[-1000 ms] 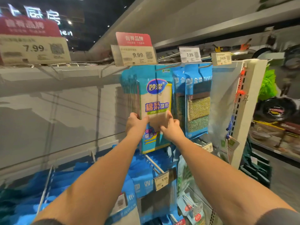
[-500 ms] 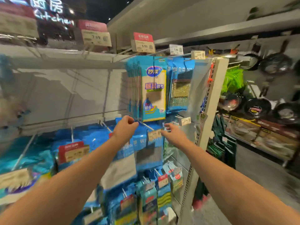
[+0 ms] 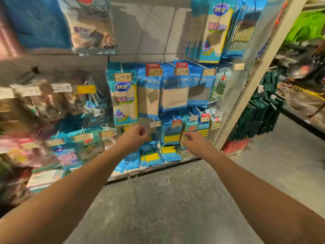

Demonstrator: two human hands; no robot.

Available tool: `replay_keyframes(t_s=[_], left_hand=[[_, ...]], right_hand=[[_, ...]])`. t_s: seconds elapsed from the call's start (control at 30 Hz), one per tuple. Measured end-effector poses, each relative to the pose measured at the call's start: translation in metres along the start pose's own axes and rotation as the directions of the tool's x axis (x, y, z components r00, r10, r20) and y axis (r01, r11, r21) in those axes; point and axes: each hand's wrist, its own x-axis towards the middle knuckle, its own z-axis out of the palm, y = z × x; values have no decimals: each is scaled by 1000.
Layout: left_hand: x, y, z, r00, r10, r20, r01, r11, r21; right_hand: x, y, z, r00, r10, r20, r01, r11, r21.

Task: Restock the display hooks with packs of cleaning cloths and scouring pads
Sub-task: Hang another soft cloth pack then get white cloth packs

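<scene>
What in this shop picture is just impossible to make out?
- Head view: goods on the left hooks are smeared by motion blur.
- Price tags: print too blurred to read.
- Left hand and right hand: fingers blurred; any hold unclear.
- Top cloth pack: hook cut off by the top edge.
</scene>
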Motion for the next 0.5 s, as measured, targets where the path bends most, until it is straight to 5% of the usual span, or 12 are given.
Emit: replay_keyframes(t_s=[0.5], left_hand=[[-377,-358,-181,944,-325,-64,331,936,120]], right_hand=[[-236,-317,301,887,-328,327,391,908,-151]])
